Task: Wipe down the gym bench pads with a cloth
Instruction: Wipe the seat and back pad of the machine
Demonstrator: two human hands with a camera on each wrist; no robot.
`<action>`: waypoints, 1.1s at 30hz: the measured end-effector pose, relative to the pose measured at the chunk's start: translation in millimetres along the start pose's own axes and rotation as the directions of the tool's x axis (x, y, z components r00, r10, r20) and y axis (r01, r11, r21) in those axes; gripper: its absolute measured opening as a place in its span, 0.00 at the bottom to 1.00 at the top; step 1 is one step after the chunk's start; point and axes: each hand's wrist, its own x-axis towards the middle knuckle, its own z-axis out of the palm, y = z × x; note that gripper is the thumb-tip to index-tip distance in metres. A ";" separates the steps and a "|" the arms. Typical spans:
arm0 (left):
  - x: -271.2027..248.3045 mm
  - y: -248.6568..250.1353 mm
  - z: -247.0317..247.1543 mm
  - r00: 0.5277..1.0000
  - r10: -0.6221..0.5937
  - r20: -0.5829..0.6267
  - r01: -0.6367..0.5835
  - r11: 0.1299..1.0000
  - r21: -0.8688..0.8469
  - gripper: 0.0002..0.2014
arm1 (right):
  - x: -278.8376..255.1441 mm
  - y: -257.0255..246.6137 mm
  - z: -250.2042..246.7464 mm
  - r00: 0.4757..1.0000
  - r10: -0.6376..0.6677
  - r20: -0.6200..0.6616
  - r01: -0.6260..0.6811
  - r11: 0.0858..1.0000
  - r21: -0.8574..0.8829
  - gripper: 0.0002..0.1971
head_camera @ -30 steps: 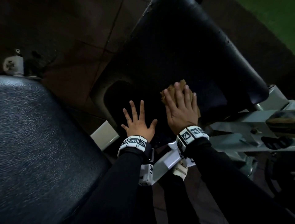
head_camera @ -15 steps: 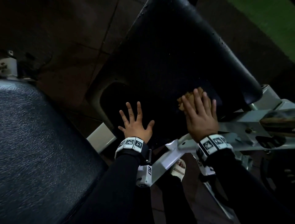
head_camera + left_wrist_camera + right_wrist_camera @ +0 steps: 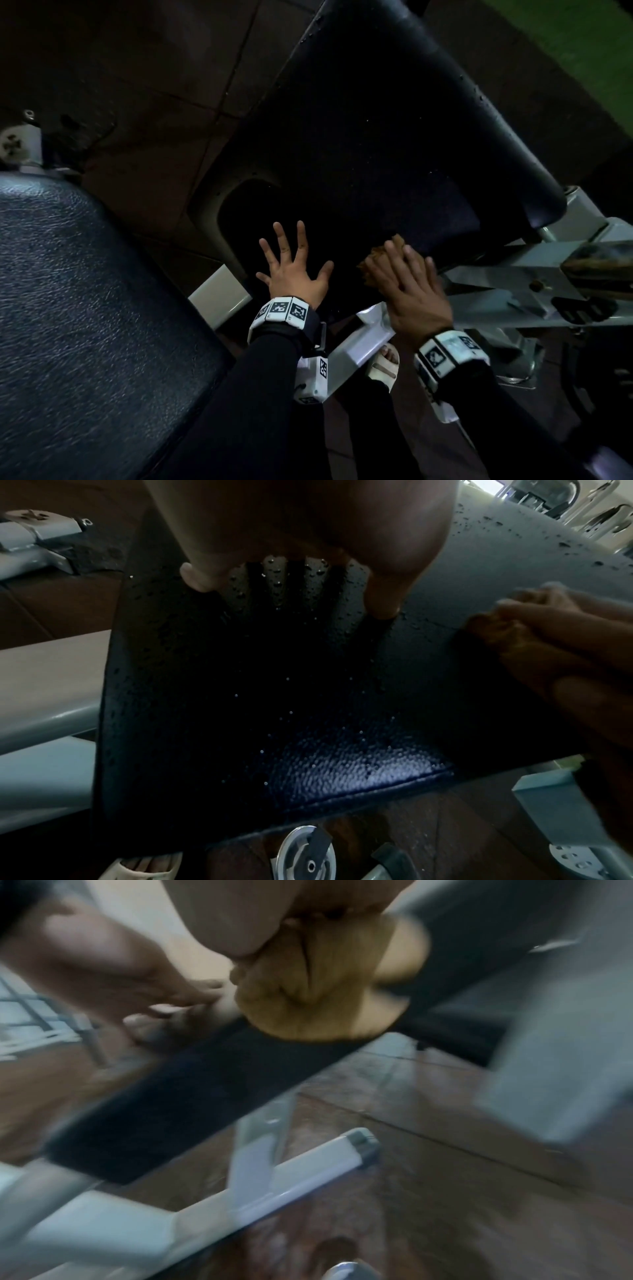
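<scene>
The black bench pad (image 3: 376, 137) slopes away from me, with water droplets on it (image 3: 274, 696). My left hand (image 3: 291, 260) lies flat on its near part, fingers spread and pressed to the vinyl (image 3: 383, 607). Just to the right, my right hand (image 3: 407, 274) presses a bunched brown cloth (image 3: 376, 260) onto the pad near its near edge, fingers straight over it. The right wrist view is blurred. It shows the cloth (image 3: 325, 988) under the palm at the pad's edge (image 3: 171, 1083), with the left hand (image 3: 137, 988) beside it.
A second textured dark pad (image 3: 85, 308) fills the lower left. The grey-white metal frame (image 3: 513, 284) runs under and right of the pad. My foot in a sandal (image 3: 383, 363) stands on the brown tiled floor (image 3: 154, 120). Green flooring (image 3: 582, 51) lies at the far right.
My right hand slid the cloth to the right across the pad, then back left and nearer to the pad's near edge. The left hand stayed flat in place.
</scene>
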 end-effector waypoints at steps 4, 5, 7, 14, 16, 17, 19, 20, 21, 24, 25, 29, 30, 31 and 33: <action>0.4 -0.4 0.9 1.000 -0.008 -0.002 0.008 1.000 0.027 0.43 | 16.0 20.4 -22.7 0.985 0.147 -0.091 -0.137 0.984 0.110 0.26; 0.5 -0.4 1.5 1.000 -0.009 -0.001 0.009 0.999 0.034 0.43 | 25.1 20.7 -27.7 0.975 0.192 -0.113 -0.174 0.972 0.155 0.24; 1.2 -0.1 2.8 1.000 -0.012 -0.002 0.012 0.999 0.042 0.43 | 46.5 16.0 -33.7 0.962 0.246 -0.119 -0.219 0.954 0.204 0.24; 3.4 -1.9 0.8 0.999 -0.010 -0.041 0.011 0.999 0.030 0.45 | 73.4 -22.8 -17.2 0.998 0.058 0.000 -0.057 0.985 0.161 0.35; 5.5 -2.6 -3.3 0.997 0.000 -0.079 0.003 0.999 0.036 0.44 | 51.5 -27.0 -11.7 1.000 0.001 -0.001 -0.001 0.993 0.122 0.34; 8.4 -3.1 -6.8 0.995 0.006 -0.102 -0.002 0.999 0.037 0.43 | 38.6 -26.3 -10.0 1.000 -0.008 0.014 0.006 0.994 0.110 0.35; 18.5 -5.6 -18.4 0.990 0.009 -0.141 -0.006 1.000 0.023 0.42 | 15.2 -18.3 -8.2 0.998 0.009 0.055 -0.013 0.996 0.085 0.39; 25.0 -8.4 -26.3 0.988 0.005 -0.156 -0.002 1.000 0.019 0.42 | 7.3 -11.8 -8.1 0.998 0.029 0.061 -0.034 0.997 0.076 0.40; 32.0 -11.7 -35.3 0.986 -0.002 -0.166 0.006 1.000 0.026 0.43 | 2.5 -4.1 -8.8 0.996 0.058 0.064 -0.063 0.995 0.075 0.42; 51.7 -23.9 -65.1 0.987 -0.035 -0.155 0.048 0.995 0.084 0.50 | 5.7 12.3 -17.8 0.982 0.175 0.069 -0.183 0.973 0.139 0.45; 57.4 -27.9 -74.7 0.989 -0.048 -0.138 0.061 0.994 0.091 0.55 | 11.9 15.2 -22.5 0.976 0.209 0.054 -0.215 0.961 0.173 0.42; 68.9 -36.4 -95.9 0.999 -0.043 0.023 0.042 0.998 0.038 0.68 | 56.7 21.1 -40.8 0.942 0.334 0.037 -0.333 0.915 0.226 0.33; 68.5 -36.6 -95.9 0.998 -0.034 0.051 0.031 0.998 0.045 0.70 | 71.8 21.4 -45.5 0.935 0.353 0.023 -0.349 0.910 0.222 0.31; 67.8 -36.5 -95.1 0.998 -0.027 0.061 0.024 0.998 0.056 0.71 | 87.9 21.1 -50.3 0.931 0.365 0.009 -0.358 0.907 0.220 0.30; 67.0 -36.7 -92.0 0.999 -0.021 0.047 0.018 0.998 0.064 0.72 | 121.9 17.4 -57.7 0.931 0.364 -0.019 -0.351 0.909 0.226 0.27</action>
